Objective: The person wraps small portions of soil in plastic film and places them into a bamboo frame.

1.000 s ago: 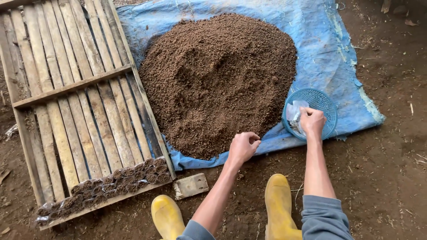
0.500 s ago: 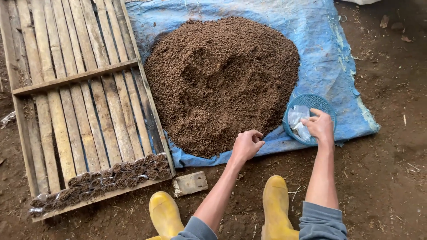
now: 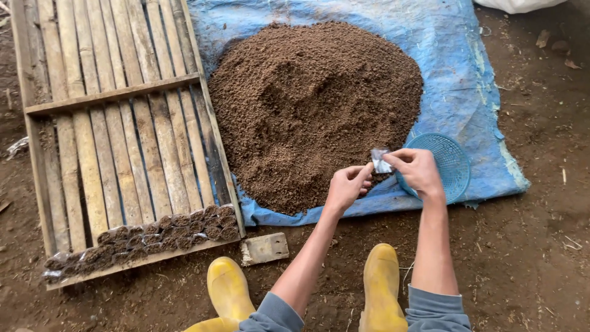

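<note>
Head view. A small clear plastic bag (image 3: 380,161) is held between both hands at the near edge of the soil heap (image 3: 316,107), just above the heap's lower right margin. The right hand (image 3: 418,171) is seen with thumb and forefinger pinched together on the bag's right side; the remaining fingers are curled loosely. The left hand (image 3: 345,186) is brought up to the bag's left edge, its fingertips closed together and touching or nearly touching the plastic; whether a firm grip is made there cannot be told. The bag appears flat and unfilled.

Judgement on the step in hand: the bag's mouth is best parted by rubbing the two layers between thumb and forefinger, with the opposite side kept pinched, and held low over the heap so that spilled soil is not lost.

A blue mesh basket (image 3: 444,163) lies just right of the heap on the blue tarpaulin (image 3: 467,80). Left of the heap, a bamboo slat tray (image 3: 117,141) holds filled soil bags (image 3: 147,237) along its near end.
</note>
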